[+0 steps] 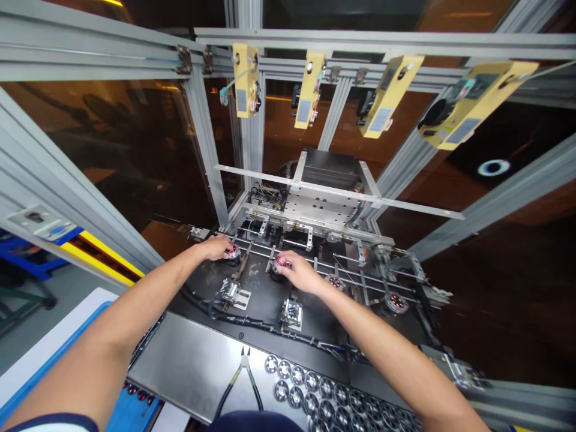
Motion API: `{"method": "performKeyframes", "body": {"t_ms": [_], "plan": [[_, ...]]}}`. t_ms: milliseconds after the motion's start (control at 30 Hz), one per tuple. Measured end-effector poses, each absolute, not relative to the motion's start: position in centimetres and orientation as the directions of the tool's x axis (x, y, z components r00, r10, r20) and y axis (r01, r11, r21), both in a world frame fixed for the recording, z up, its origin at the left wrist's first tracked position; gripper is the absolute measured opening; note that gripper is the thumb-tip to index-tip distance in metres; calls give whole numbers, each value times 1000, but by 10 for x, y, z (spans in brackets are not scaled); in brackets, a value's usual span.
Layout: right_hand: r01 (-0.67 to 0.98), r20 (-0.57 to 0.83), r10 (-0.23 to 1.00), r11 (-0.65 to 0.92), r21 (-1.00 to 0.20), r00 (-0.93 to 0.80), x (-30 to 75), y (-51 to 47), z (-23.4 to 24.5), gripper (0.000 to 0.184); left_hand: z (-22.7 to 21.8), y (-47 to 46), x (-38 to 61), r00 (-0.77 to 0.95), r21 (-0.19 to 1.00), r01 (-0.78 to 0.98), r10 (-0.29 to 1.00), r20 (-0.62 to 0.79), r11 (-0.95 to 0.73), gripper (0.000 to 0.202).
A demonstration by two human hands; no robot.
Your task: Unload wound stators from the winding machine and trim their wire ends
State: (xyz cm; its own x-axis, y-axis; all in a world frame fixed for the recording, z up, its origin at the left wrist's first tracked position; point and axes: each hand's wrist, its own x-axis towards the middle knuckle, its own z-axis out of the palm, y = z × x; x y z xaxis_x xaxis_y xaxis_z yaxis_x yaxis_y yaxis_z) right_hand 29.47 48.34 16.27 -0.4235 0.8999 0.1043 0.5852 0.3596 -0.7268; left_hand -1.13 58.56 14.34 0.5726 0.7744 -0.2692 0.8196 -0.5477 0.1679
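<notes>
My left hand [216, 246] reaches to the far left station of the machine, its fingers closed around a small round motor stator [233, 252] with red on top. At the station to its right, my right hand [300, 273] grips a second motor stator [276, 264], also red on top, between thumb and fingers. Both parts are at the level of the machine's rails and are partly covered by my fingers. Further right, a third motor stator [335, 282] with copper windings sits at the rails, partly behind my right forearm. A fourth stator [396, 302] lies at the right end.
Small metal clamps [292, 313] stand on the black machine plate. Diagonal cutters [244, 360] lie on the steel shelf [189, 360], beside rows of silver round housings [311, 380]. Yellow tool balancers [310, 90] hang from the aluminium frame [342, 42]. A blue tray [139, 411] is at lower left.
</notes>
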Motion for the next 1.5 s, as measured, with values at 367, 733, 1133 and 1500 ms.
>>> {"method": "performKeyframes", "body": {"t_ms": [367, 733, 1133, 1500], "plan": [[459, 74, 847, 357, -814, -527, 267, 296, 149, 3, 160, 456, -54, 380, 541, 761, 922, 74, -357, 37], [554, 21, 646, 671, -493, -763, 133, 326, 41, 19, 36, 281, -54, 182, 431, 890, 983, -36, -149, 18], [766, 203, 807, 591, -253, -555, 348, 295, 162, 28, 134, 313, -53, 279, 410, 855, 948, 152, -317, 34], [994, 40, 993, 110, -14, -109, 558, 342, 181, 14, 182, 485, 230, 887, 174, 453, 462, 13, -874, 37]]}}
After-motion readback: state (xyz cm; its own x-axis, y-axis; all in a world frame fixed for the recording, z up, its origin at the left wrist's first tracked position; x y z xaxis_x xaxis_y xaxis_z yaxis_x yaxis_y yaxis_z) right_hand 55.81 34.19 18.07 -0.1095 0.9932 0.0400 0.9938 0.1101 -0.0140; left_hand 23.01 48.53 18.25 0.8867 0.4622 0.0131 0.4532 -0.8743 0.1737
